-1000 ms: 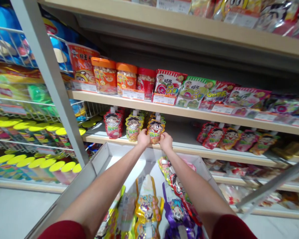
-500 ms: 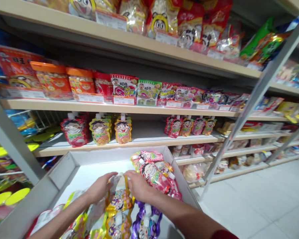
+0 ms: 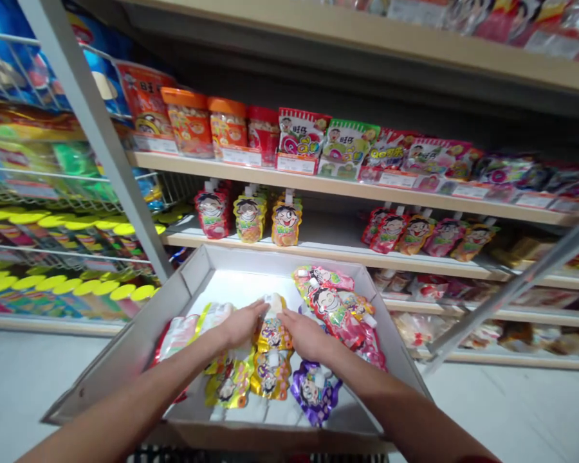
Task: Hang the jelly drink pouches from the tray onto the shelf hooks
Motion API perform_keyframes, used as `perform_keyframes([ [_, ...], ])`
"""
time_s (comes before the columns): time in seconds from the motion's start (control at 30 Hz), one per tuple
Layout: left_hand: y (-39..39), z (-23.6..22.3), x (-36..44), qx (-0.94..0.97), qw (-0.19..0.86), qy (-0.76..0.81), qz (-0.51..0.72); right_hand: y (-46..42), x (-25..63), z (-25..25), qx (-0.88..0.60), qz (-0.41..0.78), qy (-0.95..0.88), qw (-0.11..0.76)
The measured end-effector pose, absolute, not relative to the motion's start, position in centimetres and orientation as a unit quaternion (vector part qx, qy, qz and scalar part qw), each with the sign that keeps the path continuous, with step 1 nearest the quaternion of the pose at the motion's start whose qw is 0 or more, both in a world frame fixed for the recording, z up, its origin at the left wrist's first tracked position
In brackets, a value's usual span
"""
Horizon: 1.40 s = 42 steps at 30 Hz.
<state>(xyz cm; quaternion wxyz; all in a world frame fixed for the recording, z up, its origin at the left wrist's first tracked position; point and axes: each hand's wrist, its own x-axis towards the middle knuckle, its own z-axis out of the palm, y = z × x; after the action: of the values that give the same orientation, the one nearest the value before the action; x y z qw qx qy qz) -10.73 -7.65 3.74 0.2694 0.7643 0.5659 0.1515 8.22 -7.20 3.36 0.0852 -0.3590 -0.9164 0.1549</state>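
My left hand (image 3: 242, 323) and my right hand (image 3: 302, 332) grip a golden-orange spouted pouch (image 3: 273, 333) from both sides near its top. The pouch lies in a shallow white carton (image 3: 245, 283), and a second golden pouch (image 3: 271, 373) sits just below it. Purple pouches (image 3: 313, 392) rest by my right wrist. Beyond that hand, red and pink pouches (image 3: 338, 315) are piled in the carton's right corner. Under my left forearm are yellow pouches (image 3: 229, 381) and a red-edged pouch (image 3: 176, 335), partly covered by the arm.
On the shelf (image 3: 328, 241) behind the carton, pouches stand upright in a left group (image 3: 249, 217) and a right group (image 3: 417, 233). Jars (image 3: 188, 122) and gummy bags (image 3: 350, 148) line the shelf above. A metal post (image 3: 94, 122) rises at left, beside wire racks of yellow-lidded tubs (image 3: 72, 225).
The view has swung left and shows more of the carton and the left racks. Both hands still grip the same golden pouch at its top.
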Motion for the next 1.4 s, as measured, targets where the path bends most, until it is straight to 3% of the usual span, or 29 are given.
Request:
perform_keyframes([
  [0.4, -7.9, 3.4, -11.6, 0.743, 0.323, 0.529, 0.253, -7.3, 8.2, 3.1, -0.354, 0.202, -0.903, 0.133],
  [0.77, -7.3, 4.8, -11.5, 0.660, 0.335, 0.567, 0.361, -6.0, 6.6, 5.3, -0.391, 0.304, -0.812, 0.309],
  [1.03, -4.6, 3.8, -11.2, 0.557, 0.509, 0.471, 0.456, -3.2, 5.6, 3.1, -0.476, 0.395, -0.707, 0.344],
  [1.4, -4.6, 4.0, -11.2, 0.445, 0.584, 0.484, 0.476, -3.6, 5.1, 1.7, -0.509, 0.446, -0.650, 0.346],
])
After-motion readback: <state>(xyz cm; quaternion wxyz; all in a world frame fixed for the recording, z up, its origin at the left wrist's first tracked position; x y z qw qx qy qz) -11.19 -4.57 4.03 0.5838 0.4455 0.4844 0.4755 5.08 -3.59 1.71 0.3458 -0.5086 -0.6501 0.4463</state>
